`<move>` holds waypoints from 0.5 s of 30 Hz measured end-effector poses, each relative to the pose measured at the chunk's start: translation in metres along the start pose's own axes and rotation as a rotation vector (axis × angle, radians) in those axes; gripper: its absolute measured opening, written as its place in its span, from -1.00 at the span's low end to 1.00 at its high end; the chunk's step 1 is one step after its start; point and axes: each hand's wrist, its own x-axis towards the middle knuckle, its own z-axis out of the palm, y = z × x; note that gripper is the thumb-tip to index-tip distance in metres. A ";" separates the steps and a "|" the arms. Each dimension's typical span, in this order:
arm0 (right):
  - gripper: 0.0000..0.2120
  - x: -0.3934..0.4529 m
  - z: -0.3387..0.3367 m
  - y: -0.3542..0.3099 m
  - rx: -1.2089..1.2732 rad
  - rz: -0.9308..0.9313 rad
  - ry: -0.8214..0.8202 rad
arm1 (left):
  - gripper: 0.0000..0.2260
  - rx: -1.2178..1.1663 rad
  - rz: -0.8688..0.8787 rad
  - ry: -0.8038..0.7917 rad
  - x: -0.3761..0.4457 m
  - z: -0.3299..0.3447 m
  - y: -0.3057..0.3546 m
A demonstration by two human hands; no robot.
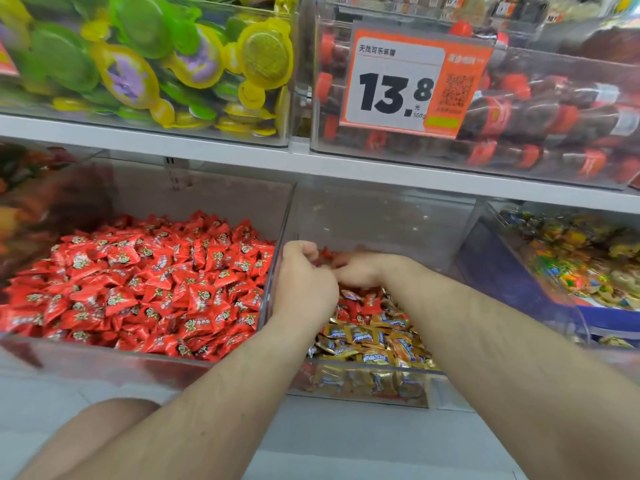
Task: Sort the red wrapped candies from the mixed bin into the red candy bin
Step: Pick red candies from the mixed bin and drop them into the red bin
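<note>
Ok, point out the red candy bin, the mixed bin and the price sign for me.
red candy bin (104, 355): head view, on its clear front wall.
mixed bin (367, 379): head view, on its clear front wall.
price sign (394, 88): head view, on the white panel with the printed number.

Two hands are in view, the left hand and the right hand, both over one mixed bin that holds red and gold wrapped candies, too many and too overlapped to count. Five clear bins are visible in full or in large part: the mixed bin, one red candy bin filled with uncountable red wrapped candies, one bin of multicoloured sweets at the right, and two upper bins, one with green and yellow packs and one with bottle-shaped items. One price tag is present, mounted on the bottle-item bin.
</note>
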 end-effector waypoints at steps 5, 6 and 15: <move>-0.78 -0.014 0.002 -0.016 -0.064 -0.093 -0.135 | -0.70 -0.002 0.010 -0.002 0.003 0.001 -0.001; -0.82 -0.019 0.000 -0.016 -0.047 -0.085 -0.159 | -0.70 0.010 0.014 -0.002 0.003 0.001 -0.001; -0.63 -0.071 -0.007 0.004 0.121 0.074 -0.223 | -0.72 0.154 0.051 -0.167 -0.001 0.003 0.002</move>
